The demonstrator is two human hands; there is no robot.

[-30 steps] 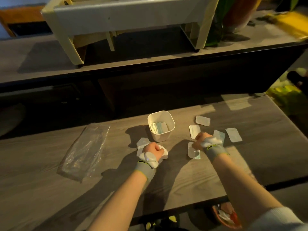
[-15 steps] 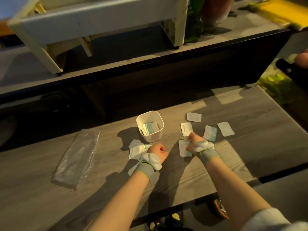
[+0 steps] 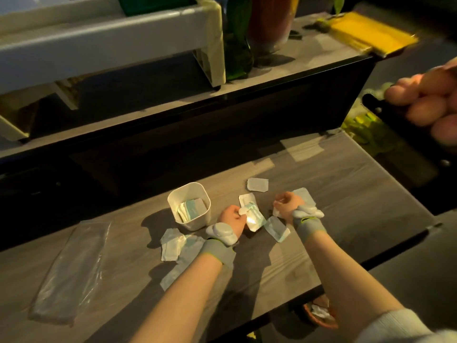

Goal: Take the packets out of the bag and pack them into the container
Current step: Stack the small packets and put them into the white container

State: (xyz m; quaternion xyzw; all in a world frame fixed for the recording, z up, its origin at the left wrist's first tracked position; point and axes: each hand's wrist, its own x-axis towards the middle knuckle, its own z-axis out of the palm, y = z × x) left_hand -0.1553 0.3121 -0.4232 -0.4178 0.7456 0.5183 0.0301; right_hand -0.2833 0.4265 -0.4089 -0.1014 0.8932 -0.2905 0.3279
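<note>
A grey wood-grain worktop [image 3: 346, 194] is shown in dim light. Behind it, a raised shelf [image 3: 309, 58] carries a white plastic rack [image 3: 111, 43] and a green bottle [image 3: 237, 45]. A white square container [image 3: 195, 222] stands upright mid-worktop, with stacked packets [image 3: 191, 210] inside. A clear plastic bag [image 3: 71, 273] lies flat, well apart to the left. Loose packets [image 3: 173, 243] are scattered beside the container. A teal-edged packet [image 3: 254, 219] is pinched by the left hand [image 3: 231, 219]. The right hand [image 3: 288, 205] is curled round a small white packet [image 3: 277, 212], mostly hidden.
</note>
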